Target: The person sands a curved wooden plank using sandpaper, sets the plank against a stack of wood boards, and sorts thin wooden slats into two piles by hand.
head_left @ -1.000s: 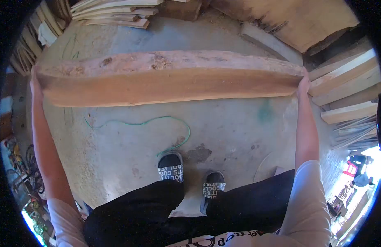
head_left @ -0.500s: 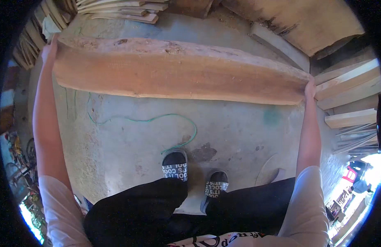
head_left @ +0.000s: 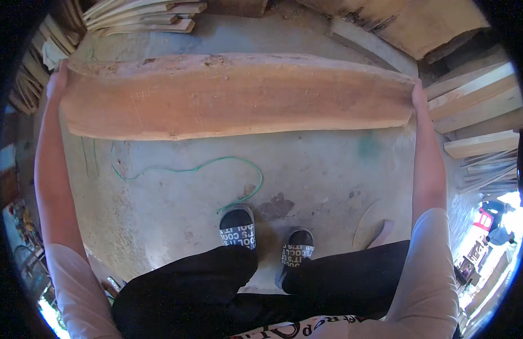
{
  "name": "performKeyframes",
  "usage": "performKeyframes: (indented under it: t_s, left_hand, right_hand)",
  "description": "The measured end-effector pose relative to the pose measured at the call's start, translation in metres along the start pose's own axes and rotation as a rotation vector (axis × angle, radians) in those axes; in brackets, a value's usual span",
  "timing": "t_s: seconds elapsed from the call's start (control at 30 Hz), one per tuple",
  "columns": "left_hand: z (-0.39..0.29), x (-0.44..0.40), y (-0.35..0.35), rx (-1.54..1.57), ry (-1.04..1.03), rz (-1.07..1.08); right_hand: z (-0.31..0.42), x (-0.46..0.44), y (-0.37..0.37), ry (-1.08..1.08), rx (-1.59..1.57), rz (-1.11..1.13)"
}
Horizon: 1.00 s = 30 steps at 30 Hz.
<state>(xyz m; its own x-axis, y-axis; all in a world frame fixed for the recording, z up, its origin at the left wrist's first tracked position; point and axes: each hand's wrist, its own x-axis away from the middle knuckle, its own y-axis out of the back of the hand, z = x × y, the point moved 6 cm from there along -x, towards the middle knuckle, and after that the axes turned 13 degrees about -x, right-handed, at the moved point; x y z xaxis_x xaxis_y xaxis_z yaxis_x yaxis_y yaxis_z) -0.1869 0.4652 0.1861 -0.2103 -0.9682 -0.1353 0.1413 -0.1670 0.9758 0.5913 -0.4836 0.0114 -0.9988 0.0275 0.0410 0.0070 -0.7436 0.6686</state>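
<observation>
A long, thick wooden slab (head_left: 239, 99) with a rough upper edge spans the view crosswise, held up in front of me above the floor. My left hand (head_left: 58, 82) is closed on its left end. At the opposite end, my right hand (head_left: 419, 95) grips the slab's edge. The fingers of both hands are partly hidden behind the wood. Below the slab, a thin green cord (head_left: 199, 168) lies in a loose curve on the floor, its near end close to one of my slippers (head_left: 237, 227).
Stacked boards (head_left: 145, 17) lie at the back left, with more planks (head_left: 482, 107) along the right. A large wooden slab (head_left: 425, 25) leans at the back right beside a pale beam (head_left: 371, 45). A curved strip (head_left: 381, 234) rests on the concrete floor (head_left: 323, 169) near my feet.
The slab's left end has dropped slightly and its right end has risen, so it sits more level. More of its broad face shows. Both hands keep their hold.
</observation>
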Motion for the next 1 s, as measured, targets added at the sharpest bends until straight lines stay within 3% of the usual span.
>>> performKeyframes:
  t_s: [0.1, 0.33, 0.53, 0.6, 0.63, 0.73, 0.83, 0.9, 1.0]
  left_hand:
    - [0.009, -0.025, -0.023, -0.002, -0.074, -0.127]
    - [0.001, 0.016, -0.012, -0.043, 0.072, -0.035]
    - [-0.003, -0.009, -0.019, -0.023, -0.107, -0.071]
    - [-0.025, 0.021, -0.014, 0.171, -0.043, 0.153]
    - [-0.029, 0.025, -0.018, 0.169, -0.044, 0.159]
    - [-0.039, 0.029, -0.047, 0.053, -0.097, 0.221]
    - [-0.049, 0.033, -0.068, -0.217, -0.224, 0.120]
    - [-0.073, 0.058, -0.059, -0.273, -0.140, 0.242]
    - [-0.059, 0.020, -0.107, -0.273, -0.117, 0.270]
  right_hand:
    - [0.006, -0.009, -0.008, 0.015, -0.007, 0.044]
    - [0.012, -0.024, -0.030, -0.038, 0.044, 0.038]
    - [0.004, -0.032, -0.024, -0.028, 0.110, 0.011]
    - [-0.002, -0.036, -0.025, -0.059, 0.093, 0.030]
    - [-0.011, -0.041, -0.026, -0.061, 0.098, 0.032]
    - [-0.026, -0.051, -0.033, -0.043, 0.129, 0.049]
    - [-0.010, -0.032, -0.035, 0.074, 0.162, 0.075]
    - [-0.006, -0.031, -0.040, 0.032, 0.533, 0.050]
    - [-0.022, -0.030, -0.052, -0.007, 0.359, 0.026]
